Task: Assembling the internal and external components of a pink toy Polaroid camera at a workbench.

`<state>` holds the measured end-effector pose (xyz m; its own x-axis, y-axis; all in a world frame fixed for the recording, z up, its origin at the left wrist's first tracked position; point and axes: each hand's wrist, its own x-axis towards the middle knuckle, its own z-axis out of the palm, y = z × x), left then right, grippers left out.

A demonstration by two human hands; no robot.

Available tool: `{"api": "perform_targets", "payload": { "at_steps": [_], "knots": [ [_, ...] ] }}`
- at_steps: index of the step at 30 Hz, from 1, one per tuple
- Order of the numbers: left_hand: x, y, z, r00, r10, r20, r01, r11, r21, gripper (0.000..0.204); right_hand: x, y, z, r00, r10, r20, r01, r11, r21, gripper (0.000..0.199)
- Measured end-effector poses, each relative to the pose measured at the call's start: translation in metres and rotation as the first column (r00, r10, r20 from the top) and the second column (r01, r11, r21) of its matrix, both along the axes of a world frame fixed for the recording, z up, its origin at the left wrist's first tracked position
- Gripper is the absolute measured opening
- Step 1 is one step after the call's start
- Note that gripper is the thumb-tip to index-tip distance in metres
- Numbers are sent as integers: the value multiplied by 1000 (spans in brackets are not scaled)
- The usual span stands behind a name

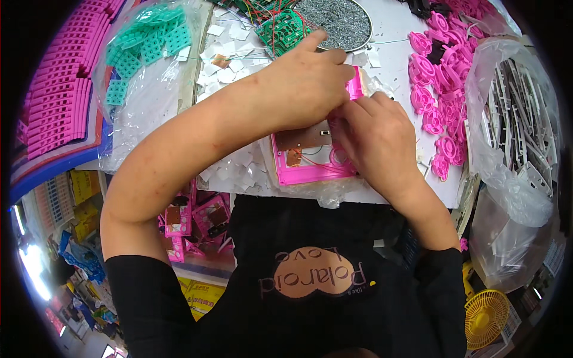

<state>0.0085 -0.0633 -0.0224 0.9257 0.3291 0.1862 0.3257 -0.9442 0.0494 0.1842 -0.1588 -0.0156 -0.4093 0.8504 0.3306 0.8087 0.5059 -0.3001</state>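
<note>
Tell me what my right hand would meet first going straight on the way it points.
Probably your left hand, just up and left of the right hand over the pink casing; depth is unclear, so it might pass underneath.

Both hands (pixel 382 140) at pink casing (pixel 313 175); green boards (pixel 285 33), metal bits (pixel 340 24) beyond.
</note>
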Motion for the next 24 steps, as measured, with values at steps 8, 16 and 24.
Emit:
{"api": "perform_targets", "payload": {
  "at_steps": [8,16,24],
  "knots": [
    [5,-12,5,990,114,-84,-118,992,-44,11,7,6,6,995,4,103,-4,1000,3,14],
    [-4,4,3,953,289,-91,-301,871,-388,5,14,17,-3,995,98,30,-99,995,18,11],
    [0,-7,2,975,223,-1,-208,910,-358,10,14,18,-21,984,55,-170,-51,998,25,14]
  ]
}}
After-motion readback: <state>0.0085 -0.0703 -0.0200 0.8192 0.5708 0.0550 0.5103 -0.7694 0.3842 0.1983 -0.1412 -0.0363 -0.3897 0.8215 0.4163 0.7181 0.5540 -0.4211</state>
